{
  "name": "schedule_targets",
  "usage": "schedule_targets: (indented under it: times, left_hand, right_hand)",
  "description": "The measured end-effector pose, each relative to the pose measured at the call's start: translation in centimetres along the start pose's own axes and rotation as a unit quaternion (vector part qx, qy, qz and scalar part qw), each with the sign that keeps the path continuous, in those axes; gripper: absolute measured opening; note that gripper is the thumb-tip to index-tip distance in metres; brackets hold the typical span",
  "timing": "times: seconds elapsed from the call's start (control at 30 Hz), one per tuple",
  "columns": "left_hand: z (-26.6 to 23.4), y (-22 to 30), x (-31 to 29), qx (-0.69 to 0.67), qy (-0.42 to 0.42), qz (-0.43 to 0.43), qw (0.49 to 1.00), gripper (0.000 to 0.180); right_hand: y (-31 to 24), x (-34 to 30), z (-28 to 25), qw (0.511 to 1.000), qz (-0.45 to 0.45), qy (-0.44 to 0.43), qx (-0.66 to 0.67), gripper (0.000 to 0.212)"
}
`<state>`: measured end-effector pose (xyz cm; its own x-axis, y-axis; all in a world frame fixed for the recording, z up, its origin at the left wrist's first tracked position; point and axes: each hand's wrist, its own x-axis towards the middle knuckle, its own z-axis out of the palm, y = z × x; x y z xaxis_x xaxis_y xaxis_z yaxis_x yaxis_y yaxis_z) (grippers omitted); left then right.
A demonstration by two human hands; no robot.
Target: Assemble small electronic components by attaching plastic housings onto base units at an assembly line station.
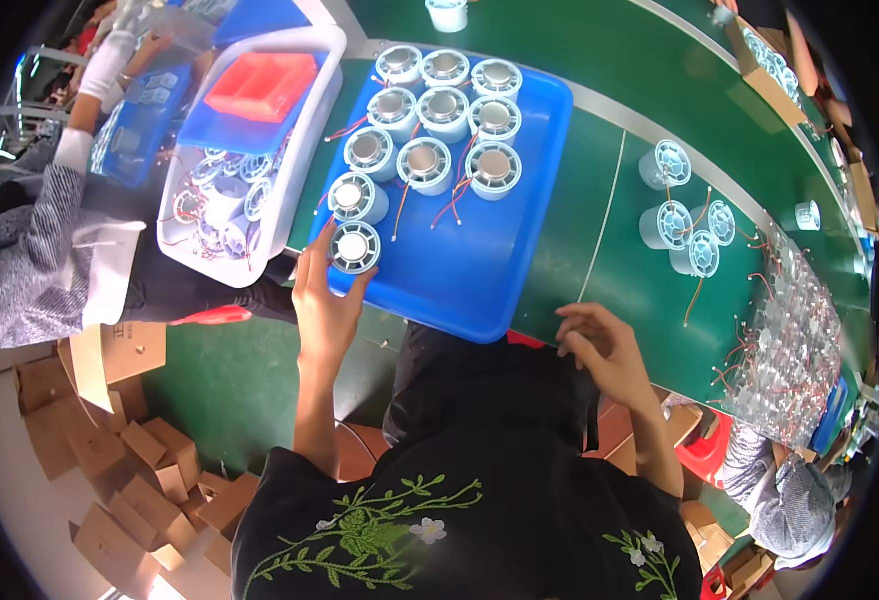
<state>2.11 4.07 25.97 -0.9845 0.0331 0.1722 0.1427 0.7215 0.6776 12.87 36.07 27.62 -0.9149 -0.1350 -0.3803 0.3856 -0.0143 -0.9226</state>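
Note:
My left hand [326, 312] has its thumb and fingers around a white round housing with a silver disc [355, 247] in its spoked top. This housing is at the near left corner of the blue tray [460, 280]. Several more like it stand upright in rows on the tray, and thin red wires trail from some. The closest one [357, 197] is just beyond my left fingers. My right hand [600, 345] hovers by the table's near edge, right of the tray, with its fingers loosely bent, apart and holding nothing.
Left of the tray, a white bin [310, 140] holds more housings and a red box [262, 86]. Farther right on the green table [585, 220] stand several white housings [673, 224] and a heap of small wired parts [790, 340]. Co-workers sit left and right. Cardboard boxes [135, 480] lie on the floor.

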Motion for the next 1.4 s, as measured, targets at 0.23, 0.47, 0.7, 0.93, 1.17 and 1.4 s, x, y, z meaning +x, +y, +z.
schedule_targets:
  times: [0.23,0.47,0.7,0.93,1.17,1.4]
  left_hand:
    - [-0.4,6.8,3.7,0.138,0.016,0.145,0.980,0.071]
    - [9.7,11.3,27.6,0.203,0.044,0.248,0.946,0.070]
    - [18.7,1.0,44.3,0.216,-0.045,0.080,0.972,0.083]
    - [21.0,3.5,50.5,0.197,0.077,-0.104,0.972,0.089]
    - [20.7,2.6,56.4,0.269,-0.001,-0.118,0.956,0.067]
    - [16.9,0.8,55.2,0.293,0.038,0.020,0.955,0.065]
  right_hand:
    - [3.5,-1.5,-0.4,0.997,-0.004,0.070,0.030,0.024]
    - [5.8,-0.7,0.7,0.942,-0.160,0.272,-0.113,0.015]
    - [6.6,0.1,0.3,0.894,-0.198,0.357,-0.183,0.014]
    - [7.3,0.5,1.1,0.816,-0.243,0.392,-0.348,0.026]
    - [7.0,0.9,1.4,0.808,-0.234,0.401,-0.363,0.028]
    - [6.8,1.4,1.2,0.800,-0.261,0.399,-0.364,0.027]
